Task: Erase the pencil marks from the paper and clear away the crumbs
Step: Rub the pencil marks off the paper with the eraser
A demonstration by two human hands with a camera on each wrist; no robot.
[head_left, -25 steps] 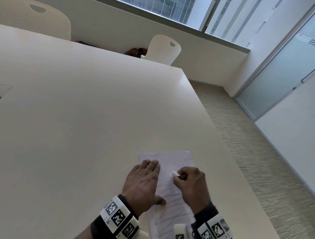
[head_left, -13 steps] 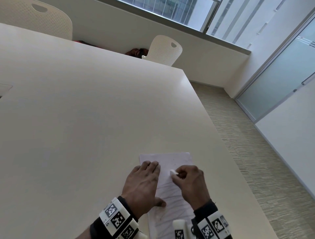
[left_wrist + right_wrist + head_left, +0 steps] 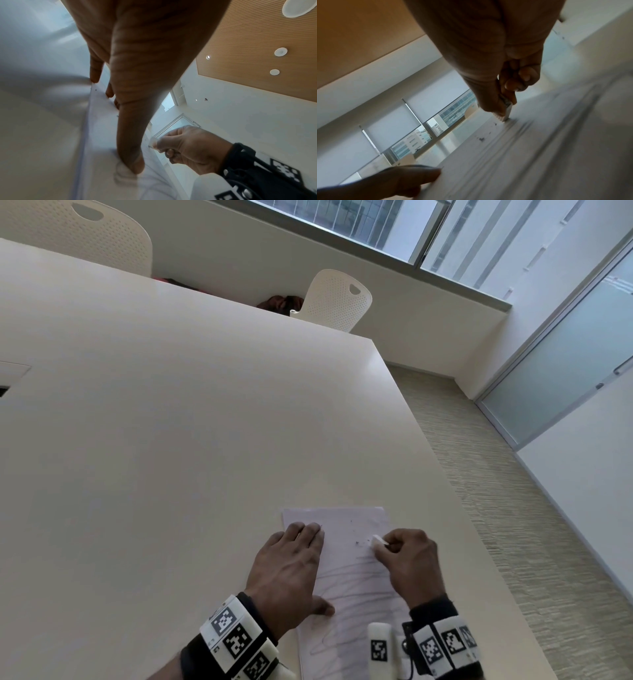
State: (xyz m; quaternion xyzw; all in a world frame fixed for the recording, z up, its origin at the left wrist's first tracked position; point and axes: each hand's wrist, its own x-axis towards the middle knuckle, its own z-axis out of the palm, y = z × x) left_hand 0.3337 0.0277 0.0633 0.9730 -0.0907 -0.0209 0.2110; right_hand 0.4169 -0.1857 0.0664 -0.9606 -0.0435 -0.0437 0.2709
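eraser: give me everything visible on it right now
The eraser is a small white block, matte and rubbery-looking, with a greyed, smudged patch on one side in the right wrist view. The right hand pinches it between thumb and fingers, only its end sticking out. It is tilted, its lower end pressed on the paper at the upper edge of the pencil marks. Dark crumbs lie just beside it. The left hand does not touch it.

Light: soft daylight from the window (image 3: pixel 394 231)
Blur: wrist views smeared near the paper (image 3: pixel 556 148)
Edges: wide-angle bending
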